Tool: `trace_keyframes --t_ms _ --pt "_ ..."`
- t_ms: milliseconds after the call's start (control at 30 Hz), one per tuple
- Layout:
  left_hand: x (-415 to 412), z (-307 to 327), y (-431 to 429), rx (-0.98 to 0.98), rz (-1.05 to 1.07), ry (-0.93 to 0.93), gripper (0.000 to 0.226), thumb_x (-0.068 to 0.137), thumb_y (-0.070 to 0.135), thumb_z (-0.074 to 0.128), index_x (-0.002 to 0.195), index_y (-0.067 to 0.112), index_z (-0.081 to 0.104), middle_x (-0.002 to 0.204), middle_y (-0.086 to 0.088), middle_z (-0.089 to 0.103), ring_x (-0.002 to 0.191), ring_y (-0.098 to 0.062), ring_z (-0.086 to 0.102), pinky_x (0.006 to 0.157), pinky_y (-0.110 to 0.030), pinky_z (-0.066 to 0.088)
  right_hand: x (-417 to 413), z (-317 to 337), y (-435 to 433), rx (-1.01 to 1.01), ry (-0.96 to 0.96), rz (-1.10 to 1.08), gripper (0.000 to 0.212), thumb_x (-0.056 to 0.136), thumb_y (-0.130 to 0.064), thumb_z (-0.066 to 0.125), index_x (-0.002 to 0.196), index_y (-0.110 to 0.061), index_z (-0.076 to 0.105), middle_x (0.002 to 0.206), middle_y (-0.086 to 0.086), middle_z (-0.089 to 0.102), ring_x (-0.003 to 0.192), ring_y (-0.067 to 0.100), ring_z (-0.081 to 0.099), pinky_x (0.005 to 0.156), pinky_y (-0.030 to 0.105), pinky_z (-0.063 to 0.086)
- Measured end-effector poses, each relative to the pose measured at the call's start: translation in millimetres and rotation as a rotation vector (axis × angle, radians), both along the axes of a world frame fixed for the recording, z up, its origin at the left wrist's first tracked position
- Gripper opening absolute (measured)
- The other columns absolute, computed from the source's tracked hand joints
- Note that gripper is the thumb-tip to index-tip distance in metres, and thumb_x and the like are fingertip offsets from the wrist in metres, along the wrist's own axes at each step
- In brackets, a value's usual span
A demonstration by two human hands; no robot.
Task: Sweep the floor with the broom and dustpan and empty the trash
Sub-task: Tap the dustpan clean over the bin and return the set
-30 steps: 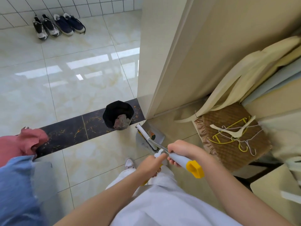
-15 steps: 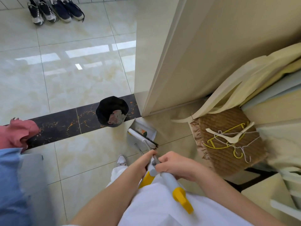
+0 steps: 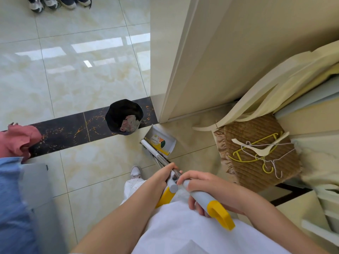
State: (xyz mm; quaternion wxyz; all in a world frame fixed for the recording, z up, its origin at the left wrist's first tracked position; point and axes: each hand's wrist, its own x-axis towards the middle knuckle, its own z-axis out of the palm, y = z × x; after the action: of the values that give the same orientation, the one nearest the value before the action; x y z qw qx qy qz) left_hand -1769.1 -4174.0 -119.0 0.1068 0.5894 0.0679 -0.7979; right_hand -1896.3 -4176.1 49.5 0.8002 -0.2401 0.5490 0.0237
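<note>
"While I stand at the doorway, both my hands are closed on handles. My left hand (image 3: 161,177) is curled round the top of one shaft, where the metal meets a grey-and-yellow grip (image 3: 166,196). My right hand (image 3: 200,187) is wrapped round the hooked grip (image 3: 219,214)."

"Which one is the broom?"

"From up here I cannot tell, because the two shafts run down together. At their end the broom (image 3: 151,146) head lies against the mouth of the dustpan (image 3: 163,132), which sits on the floor just beside the door corner."

"So how far is the job?"

"I judge the sweeping at this spot is nearly done. A printed packet (image 3: 158,141) and some small bits lie inside the pan. What is left is to lift the pan and tip it into the trash bin (image 3: 117,112). The bin stands near, on the dark threshold strip (image 3: 60,132), with a black bag and crumpled waste in it. The emptying of the bin is not yet done."

"Is anything in the way?"

"The door (image 3: 229,52) edge is close on the right of the pan. Further right a brown cushion (image 3: 244,167) lies on the floor with hangers (image 3: 256,151) on top, and a cream bag (image 3: 266,92) leans over it. My shoe (image 3: 136,172) is just beside the shafts. A pink cloth (image 3: 20,138) is at the left, and sneakers (image 3: 55,3) stand well apart by the far wall. The bin is just beside the pan, so I think the way is short."
</note>
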Motion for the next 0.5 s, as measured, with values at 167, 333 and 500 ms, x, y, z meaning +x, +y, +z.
trace_keyframes --t_ms 167,333,500 --pt "-1 -4 -3 0.053 0.070 -0.006 0.022 0.091 0.007 0.041 0.069 0.009 0.044 0.046 -0.007 0.056 0.029 -0.012 0.047 0.034 -0.014 0.041 -4 3 8 0.060 -0.208 -0.094 0.019 0.085 -0.032 0.044 0.088 -0.020 0.059 0.062 0.014 0.051 0.043 0.020 0.052 0.045 0.020 0.043" --pt "-3 -9 -3 0.083 0.110 -0.003 0.022 0.090 0.004 0.041 0.068 0.009 0.043 0.047 -0.008 0.057 0.035 -0.014 0.052 0.040 -0.017 0.047 -6 3 11 0.033 -0.273 -0.124 0.020 0.083 -0.041 0.045 0.081 -0.022 0.053 0.060 0.011 0.049 0.043 0.019 0.051 0.045 0.020 0.043" --pt "-5 -8 -5 0.107 0.155 -0.001 0.021 0.090 -0.001 0.037 0.072 0.008 0.042 0.058 -0.013 0.061 0.045 -0.017 0.058 0.046 -0.021 0.050 -2 2 14 0.023 -0.288 -0.147 0.020 0.086 -0.033 0.039 0.076 -0.024 0.054 0.055 0.009 0.050 0.041 0.015 0.052 0.043 0.019 0.042"
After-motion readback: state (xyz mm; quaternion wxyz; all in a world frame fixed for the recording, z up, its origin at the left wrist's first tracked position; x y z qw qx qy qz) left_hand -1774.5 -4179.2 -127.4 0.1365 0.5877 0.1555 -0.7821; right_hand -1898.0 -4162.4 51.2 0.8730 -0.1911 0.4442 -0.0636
